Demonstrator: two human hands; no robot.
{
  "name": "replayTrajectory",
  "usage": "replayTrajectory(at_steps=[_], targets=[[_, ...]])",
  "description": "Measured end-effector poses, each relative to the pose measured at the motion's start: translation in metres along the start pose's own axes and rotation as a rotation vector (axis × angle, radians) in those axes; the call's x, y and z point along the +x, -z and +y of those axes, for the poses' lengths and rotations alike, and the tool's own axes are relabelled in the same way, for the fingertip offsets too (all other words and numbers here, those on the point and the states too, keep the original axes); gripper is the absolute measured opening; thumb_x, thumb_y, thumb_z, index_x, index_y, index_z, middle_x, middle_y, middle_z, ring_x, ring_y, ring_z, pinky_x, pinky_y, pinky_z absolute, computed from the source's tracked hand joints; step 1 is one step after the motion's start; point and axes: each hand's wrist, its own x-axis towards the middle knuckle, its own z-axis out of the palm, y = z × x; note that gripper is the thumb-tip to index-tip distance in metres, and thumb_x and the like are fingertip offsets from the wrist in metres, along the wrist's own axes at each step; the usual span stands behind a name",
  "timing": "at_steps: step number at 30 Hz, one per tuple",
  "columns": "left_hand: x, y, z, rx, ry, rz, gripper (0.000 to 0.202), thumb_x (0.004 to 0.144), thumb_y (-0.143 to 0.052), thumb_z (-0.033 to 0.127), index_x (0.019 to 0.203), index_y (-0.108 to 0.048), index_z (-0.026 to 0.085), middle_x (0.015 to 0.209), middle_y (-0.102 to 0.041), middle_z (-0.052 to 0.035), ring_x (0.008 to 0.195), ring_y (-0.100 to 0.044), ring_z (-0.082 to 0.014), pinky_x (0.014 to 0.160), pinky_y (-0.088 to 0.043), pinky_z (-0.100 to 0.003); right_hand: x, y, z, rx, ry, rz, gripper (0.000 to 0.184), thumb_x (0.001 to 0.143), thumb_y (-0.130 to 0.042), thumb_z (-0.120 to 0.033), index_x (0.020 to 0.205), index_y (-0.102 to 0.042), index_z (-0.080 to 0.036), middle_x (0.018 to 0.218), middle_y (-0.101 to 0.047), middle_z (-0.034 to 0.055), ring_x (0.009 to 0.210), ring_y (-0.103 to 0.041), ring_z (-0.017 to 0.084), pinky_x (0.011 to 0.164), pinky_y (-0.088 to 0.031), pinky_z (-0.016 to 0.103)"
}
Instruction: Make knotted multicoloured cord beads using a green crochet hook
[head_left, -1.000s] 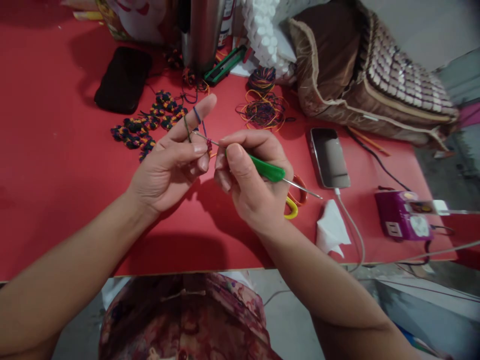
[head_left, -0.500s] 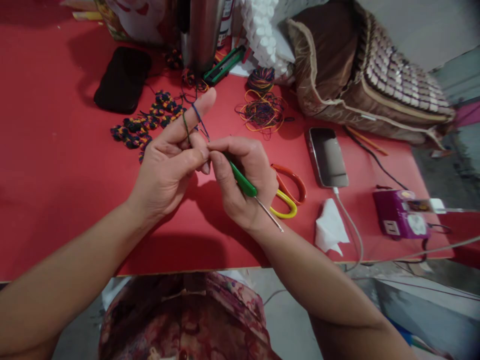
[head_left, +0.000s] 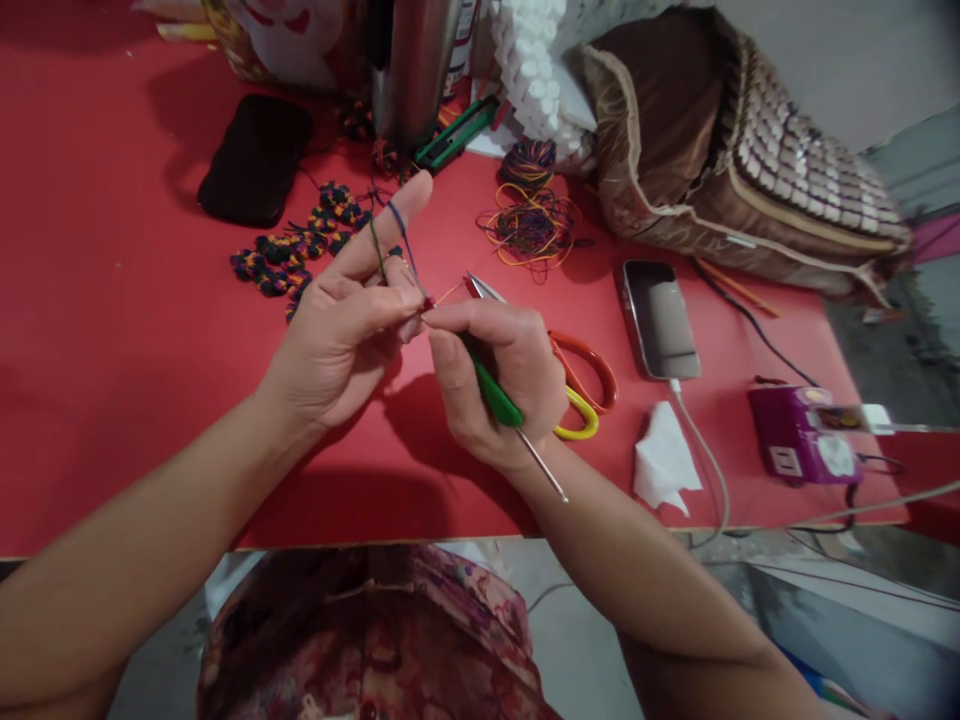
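Observation:
My left hand hovers above the red table, index finger stretched out with multicoloured yarn looped over it, thumb and other fingers pinching a tiny crochet piece. My right hand is closed round a green-handled crochet hook, its fingertips meeting the left hand's pinch at the piece. The hook's metal end points down toward my wrist.
Scissors with orange and yellow handles lie just right of my right hand. Finished crochet bits, a black pouch, tangled yarn, a phone on a cable, a tissue, a purple power strip, a brown bag and a steel flask crowd the table.
My right hand turned the hook from pointing sideways to pointing down toward my wrist and drew in to the left hand's pinch. The scissors, hidden before, now show.

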Motion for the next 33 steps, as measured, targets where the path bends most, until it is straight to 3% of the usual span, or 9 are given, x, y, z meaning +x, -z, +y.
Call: replayTrajectory(at_steps=[3,5,10,14,16,20,24,29,33], targets=[[-0.001,0.000,-0.002,0.088,-0.105,0.011,0.055,0.078,-0.088,0.005,0.126,-0.086,0.032,0.069,-0.064,0.0063,0.065,-0.048,-0.0132,0.065,-0.047,-0.027,0.000,-0.004,0.002,-0.017,0.074,0.082,0.008,0.104,-0.081,-0.032,0.109,-0.082,-0.038,0.110,-0.083,0.0012,0.107,-0.080,0.026,0.110,-0.067,0.043],[-0.002,-0.002,-0.003,0.055,-0.110,0.015,0.046,0.080,-0.086,0.004,0.118,-0.088,0.030,0.070,-0.065,0.0062,0.065,-0.047,-0.0122,0.065,-0.046,-0.025,0.000,-0.008,0.005,-0.028,0.113,0.117,0.011,0.105,-0.080,-0.029,0.111,-0.082,-0.038,0.113,-0.083,0.0007,0.107,-0.080,0.024,0.110,-0.066,0.040],[0.000,-0.005,-0.002,-0.179,0.068,0.006,0.046,0.078,-0.080,0.002,0.120,-0.086,0.017,0.064,-0.060,0.0065,0.059,-0.045,-0.0100,0.062,-0.047,-0.023,0.003,-0.007,0.008,0.013,0.021,-0.028,0.012,0.096,-0.090,-0.032,0.099,-0.081,-0.039,0.110,-0.083,0.0009,0.119,-0.077,0.029,0.113,-0.066,0.045],[0.004,0.003,0.004,-0.126,0.141,-0.033,0.055,0.078,-0.083,0.007,0.131,-0.081,0.022,0.063,-0.053,0.0066,0.058,-0.049,-0.0128,0.064,-0.048,-0.029,0.001,-0.002,0.004,0.111,-0.063,-0.080,0.019,0.094,-0.091,-0.037,0.107,-0.079,-0.043,0.120,-0.084,0.0009,0.128,-0.075,0.033,0.104,-0.069,0.047],[0.006,0.008,0.007,-0.100,0.128,-0.067,0.068,0.079,-0.087,0.011,0.143,-0.076,0.030,0.061,-0.050,0.0073,0.059,-0.051,-0.0147,0.067,-0.049,-0.032,-0.001,-0.001,0.001,0.105,-0.048,-0.019,0.023,0.093,-0.093,-0.038,0.110,-0.078,-0.044,0.116,-0.083,0.0008,0.120,-0.078,0.032,0.097,-0.070,0.047],[0.011,0.015,0.007,-0.099,0.074,-0.109,0.083,0.077,-0.091,0.016,0.154,-0.071,0.039,0.058,-0.049,0.0077,0.056,-0.050,-0.0156,0.061,-0.045,-0.033,-0.003,0.002,-0.006,0.021,0.005,0.023,0.015,0.099,-0.087,-0.037,0.109,-0.079,-0.045,0.086,-0.075,-0.0007,0.090,-0.078,0.028,0.087,-0.068,0.047],[0.012,0.015,0.005,-0.117,0.085,-0.124,0.085,0.076,-0.092,0.017,0.155,-0.070,0.038,0.057,-0.050,0.0075,0.054,-0.046,-0.0158,0.057,-0.041,-0.033,-0.003,0.004,-0.005,0.100,0.028,0.035,0.012,0.100,-0.087,-0.040,0.108,-0.080,-0.046,0.072,-0.065,-0.0017,0.086,-0.076,0.027,0.091,-0.068,0.047],[0.009,0.011,0.009,-0.195,0.116,-0.132,0.080,0.079,-0.086,0.010,0.154,-0.071,0.033,0.056,-0.046,0.0082,0.052,-0.040,-0.0126,0.055,-0.039,-0.028,-0.008,0.003,0.006,0.136,0.088,0.062,0.017,0.101,-0.087,-0.043,0.115,-0.079,-0.045,0.071,-0.063,-0.0028,0.077,-0.074,0.024,0.086,-0.071,0.045],[0.007,0.009,0.015,-0.275,0.175,-0.089,0.066,0.090,-0.068,0.004,0.151,-0.074,0.027,0.056,-0.046,0.0070,0.050,-0.038,-0.0121,0.053,-0.041,-0.024,-0.001,-0.003,0.017,0.090,0.275,0.105,0.021,0.107,-0.077,-0.056,0.117,-0.077,-0.037,0.070,-0.065,-0.0016,0.071,-0.075,0.023,0.080,-0.074,0.042]])
